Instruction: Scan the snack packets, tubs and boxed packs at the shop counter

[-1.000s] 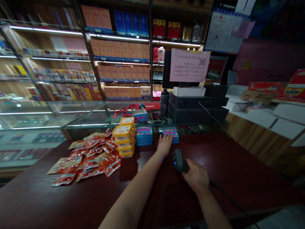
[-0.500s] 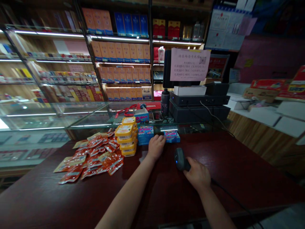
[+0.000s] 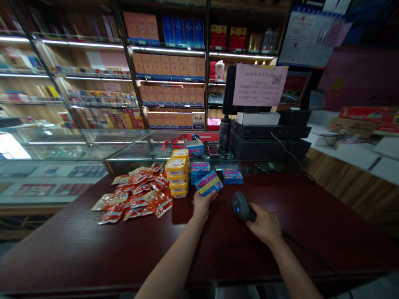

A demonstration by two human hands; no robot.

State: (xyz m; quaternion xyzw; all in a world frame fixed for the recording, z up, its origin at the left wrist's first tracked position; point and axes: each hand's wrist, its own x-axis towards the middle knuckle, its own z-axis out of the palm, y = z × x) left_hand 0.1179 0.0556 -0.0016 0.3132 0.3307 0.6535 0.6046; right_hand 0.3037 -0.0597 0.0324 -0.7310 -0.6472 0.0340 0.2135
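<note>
My left hand (image 3: 203,204) grips a flat blue, pink and yellow packet (image 3: 209,183) by its lower edge, tilted up above the counter with a barcode on its face. Closed round the handle of a dark barcode scanner (image 3: 240,206) is my right hand (image 3: 265,223); a blue light glows on the scanner's head. Behind the held packet stands a stack of like blue packets (image 3: 199,167). A smaller stack of blue packets (image 3: 232,176) lies to its right. Yellow-lidded tubs (image 3: 177,167) are piled left of my left hand, beside a heap of orange-red sachets (image 3: 137,192).
The dark red-brown counter (image 3: 102,253) spreads below. A glass case (image 3: 131,147) runs behind it, with a black bottle (image 3: 224,133) on top. Right of that stand a monitor with a pink sign (image 3: 259,85) and a black till (image 3: 268,146). The scanner's cable (image 3: 307,248) trails right.
My left hand has lifted a packet from the smaller stack at the right and drawn it back, tilted. The scanner stays in my right hand. The view has shifted slightly left.
</note>
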